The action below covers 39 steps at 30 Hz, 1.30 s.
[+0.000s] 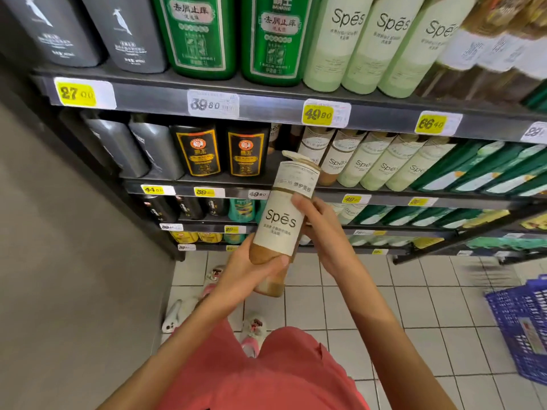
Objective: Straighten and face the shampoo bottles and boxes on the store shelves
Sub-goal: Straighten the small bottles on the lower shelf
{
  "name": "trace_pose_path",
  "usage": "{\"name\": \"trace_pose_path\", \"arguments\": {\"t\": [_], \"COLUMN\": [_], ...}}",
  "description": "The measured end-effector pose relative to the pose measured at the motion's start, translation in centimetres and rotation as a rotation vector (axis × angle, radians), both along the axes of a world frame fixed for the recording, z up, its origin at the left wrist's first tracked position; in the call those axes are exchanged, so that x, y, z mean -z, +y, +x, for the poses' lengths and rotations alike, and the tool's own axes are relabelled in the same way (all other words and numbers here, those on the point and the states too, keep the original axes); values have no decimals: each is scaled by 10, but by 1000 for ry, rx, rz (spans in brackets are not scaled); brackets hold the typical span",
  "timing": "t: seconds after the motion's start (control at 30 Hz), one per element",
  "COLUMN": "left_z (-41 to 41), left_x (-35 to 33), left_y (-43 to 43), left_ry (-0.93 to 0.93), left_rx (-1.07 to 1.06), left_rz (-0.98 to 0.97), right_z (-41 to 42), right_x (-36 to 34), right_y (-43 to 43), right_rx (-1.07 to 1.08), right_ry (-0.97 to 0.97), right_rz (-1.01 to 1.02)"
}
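Observation:
A tall Spes shampoo bottle (281, 220) with a white label and brown body is held in front of the shelves, off the shelf, tilted slightly right with its label toward me. My left hand (251, 273) grips its brown bottom end. My right hand (322, 229) holds its right side, thumb on the label. Behind it, a gap (278, 161) shows on the second shelf between black-and-gold bottles (245, 152) and a row of matching Spes bottles (340, 158).
The top shelf carries grey bottles (127, 34), green bottles (195, 34) and pale green Spes bottles (381, 45). Green boxes (473, 170) fill the second shelf's right end. A blue basket (524, 324) stands on the tiled floor at right. A grey wall lies left.

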<state>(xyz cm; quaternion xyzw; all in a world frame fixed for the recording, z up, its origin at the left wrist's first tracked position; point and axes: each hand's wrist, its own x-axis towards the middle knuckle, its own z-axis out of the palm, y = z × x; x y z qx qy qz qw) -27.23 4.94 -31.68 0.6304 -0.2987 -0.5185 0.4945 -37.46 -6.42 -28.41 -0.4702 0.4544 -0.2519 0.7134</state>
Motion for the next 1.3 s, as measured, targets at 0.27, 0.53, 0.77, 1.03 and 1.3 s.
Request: {"name": "trace_pose_path", "arguments": {"t": [0.27, 0.53, 0.77, 1.03, 1.3], "left_z": [19, 0, 32, 41, 17], "left_x": [-12, -14, -25, -22, -21], "left_y": [17, 13, 29, 32, 10], "left_ry": [389, -420, 515, 829, -201], "left_rx": [122, -103, 39, 99, -118], "left_rz": [65, 172, 35, -22, 111], "right_z": [5, 32, 22, 26, 33], "right_x": [-5, 0, -7, 1, 0], "right_y": [-2, 8, 14, 18, 18], "right_rx": [-210, -119, -307, -222, 17], "right_ry": [-384, 17, -350, -512, -101], "right_rz": [241, 56, 303, 388, 240]}}
